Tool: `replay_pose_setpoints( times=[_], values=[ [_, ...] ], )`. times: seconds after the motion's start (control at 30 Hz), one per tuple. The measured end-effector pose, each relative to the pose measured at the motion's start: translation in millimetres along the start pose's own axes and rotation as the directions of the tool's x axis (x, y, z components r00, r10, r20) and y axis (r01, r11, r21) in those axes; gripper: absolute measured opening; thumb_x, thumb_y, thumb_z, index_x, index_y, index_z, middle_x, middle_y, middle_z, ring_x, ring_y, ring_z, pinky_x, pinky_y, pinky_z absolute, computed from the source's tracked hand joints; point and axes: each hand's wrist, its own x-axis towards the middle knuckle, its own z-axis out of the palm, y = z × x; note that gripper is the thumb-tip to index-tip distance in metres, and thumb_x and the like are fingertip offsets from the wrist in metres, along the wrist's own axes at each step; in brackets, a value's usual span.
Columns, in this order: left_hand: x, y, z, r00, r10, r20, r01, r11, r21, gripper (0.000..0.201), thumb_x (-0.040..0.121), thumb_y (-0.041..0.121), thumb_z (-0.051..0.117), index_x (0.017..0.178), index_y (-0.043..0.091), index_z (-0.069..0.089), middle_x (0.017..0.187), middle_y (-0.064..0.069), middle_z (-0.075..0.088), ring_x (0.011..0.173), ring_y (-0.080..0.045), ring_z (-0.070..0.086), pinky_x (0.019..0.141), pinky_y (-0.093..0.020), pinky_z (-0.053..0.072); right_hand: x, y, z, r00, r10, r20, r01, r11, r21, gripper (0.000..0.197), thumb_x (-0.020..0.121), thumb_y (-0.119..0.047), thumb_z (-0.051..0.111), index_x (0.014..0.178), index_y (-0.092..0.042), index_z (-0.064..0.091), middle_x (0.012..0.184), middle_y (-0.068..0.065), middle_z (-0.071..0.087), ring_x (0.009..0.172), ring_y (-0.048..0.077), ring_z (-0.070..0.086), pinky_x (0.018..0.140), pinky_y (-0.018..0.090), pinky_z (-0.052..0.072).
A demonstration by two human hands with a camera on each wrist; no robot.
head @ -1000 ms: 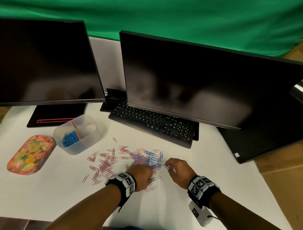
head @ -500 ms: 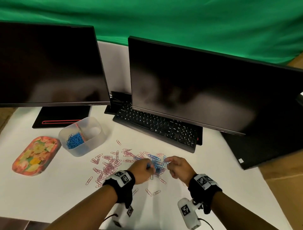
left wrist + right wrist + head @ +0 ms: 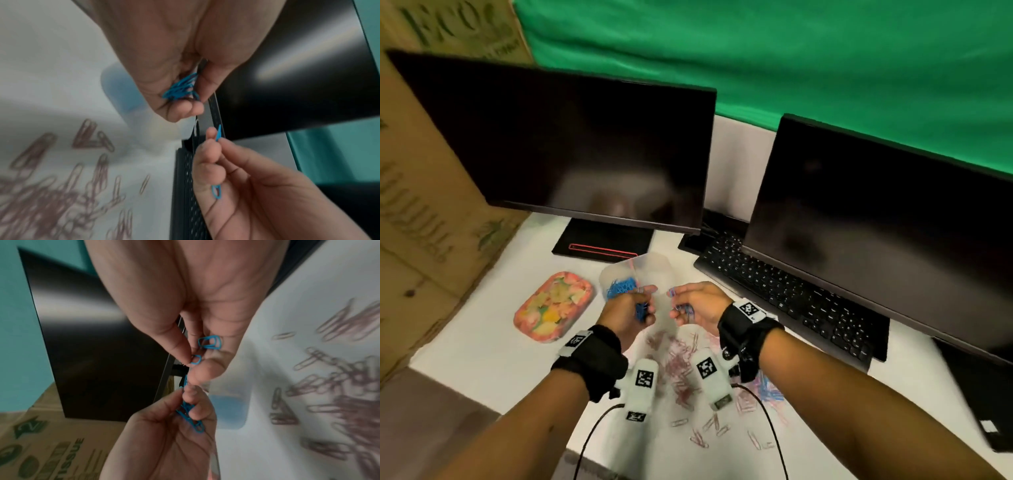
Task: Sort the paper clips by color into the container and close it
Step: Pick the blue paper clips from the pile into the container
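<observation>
Two black, dark-screened monitors stand at the back of the white table (image 3: 482, 346): the left monitor (image 3: 571, 154) at about 11 o'clock from the hands, the right monitor (image 3: 887, 233) at 2 o'clock. A black keyboard (image 3: 791, 294) lies under the right monitor's lower edge, at 3 o'clock from the hands. A brown printed cardboard box (image 3: 421, 192) fills the 9 o'clock side, and green cloth (image 3: 791, 51) hangs behind everything. An oval lid with a pink and yellow floral print (image 3: 553, 306) lies flat at 9 o'clock from the left hand, just beside the translucent plastic container (image 3: 650, 265).

The container sits at 12 o'clock from both hands, partly hidden behind them; a heap of blue clips (image 3: 621, 286) fills its left compartment, and what the right compartment holds is too blurred to tell. The loose pink paper clips (image 3: 681, 373) lie scattered at 6 o'clock from the hands, beneath the wrists, with a few loose blue clips (image 3: 770, 394) at 5 o'clock.

The left hand (image 3: 628, 313) is raised with its fingers curled tight round a bunch of blue paper clips (image 3: 182, 87). The right hand (image 3: 698, 306), close beside it, has its thumb and fingertips pinched narrowly on a few blue paper clips (image 3: 209, 342).
</observation>
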Motion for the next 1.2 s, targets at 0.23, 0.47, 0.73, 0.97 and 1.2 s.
replay_pose_setpoints(
  times=[0.23, 0.47, 0.73, 0.97, 1.2],
  values=[
    [19, 39, -32, 0.991, -0.028, -0.132, 0.017, 0.996, -0.083, 0.013, 0.092, 0.008, 0.046, 0.086, 0.004, 0.056, 0.086, -0.016, 0.063, 0.076, -0.024, 0.063, 0.064, -0.031, 0.056, 43, -33, 60, 0.998, 0.057, 0.030, -0.051, 0.982, -0.181, 0.025, 0.089, 0.013, 0.047, 0.074, -0.007, 0.052, 0.069, 0.014, 0.056, 0.037, 0.009, 0.059, 0.053, 0.023, 0.056],
    [36, 52, -41, 0.975, -0.026, -0.221, 0.032, 0.999, 0.024, 0.031, 0.094, 0.026, 0.053, 0.118, 0.006, 0.051, 0.102, -0.014, 0.052, 0.098, -0.031, 0.056, 0.086, -0.041, 0.048, 56, -46, 71, 0.999, 0.047, -0.002, -0.047, 0.977, -0.208, 0.029, 0.088, 0.012, 0.044, 0.071, -0.012, 0.051, 0.066, 0.011, 0.042, 0.055, 0.017, 0.045, 0.057, 0.027, 0.038],
    [26, 42, -19, 0.949, 0.236, -0.209, -0.154, 0.926, 0.346, 0.012, 0.095, 0.014, 0.051, 0.102, 0.014, 0.061, 0.101, -0.014, 0.062, 0.087, -0.014, 0.063, 0.078, -0.034, 0.049, 31, -39, 4, 1.000, -0.010, 0.003, 0.010, 1.000, 0.016, 0.025, 0.094, 0.007, 0.042, 0.113, -0.003, 0.055, 0.092, 0.015, 0.061, 0.082, 0.024, 0.063, 0.075, 0.027, 0.054],
    [13, -18, 26, 0.899, 0.326, 0.292, -0.422, 0.473, 0.774, 0.016, 0.085, 0.007, 0.062, 0.079, 0.022, 0.067, 0.074, 0.006, 0.066, 0.064, -0.012, 0.059, 0.069, -0.023, 0.049, -14, 29, -111, 0.941, -0.098, -0.325, -0.096, 0.842, -0.531, 0.023, 0.090, 0.002, 0.049, 0.086, -0.011, 0.067, 0.082, 0.010, 0.066, 0.060, 0.014, 0.061, 0.052, 0.016, 0.044],
    [11, -87, 79, 0.830, 0.043, 0.556, -0.554, -0.051, 0.831, 0.019, 0.085, 0.017, 0.056, 0.096, 0.027, 0.068, 0.101, 0.004, 0.066, 0.091, -0.018, 0.063, 0.081, -0.029, 0.052, -47, 102, -152, 0.923, -0.164, -0.349, -0.253, 0.423, -0.870, 0.032, 0.085, -0.011, 0.047, 0.105, -0.027, 0.066, 0.113, -0.002, 0.066, 0.106, 0.019, 0.062, 0.087, 0.021, 0.045]
  ],
)
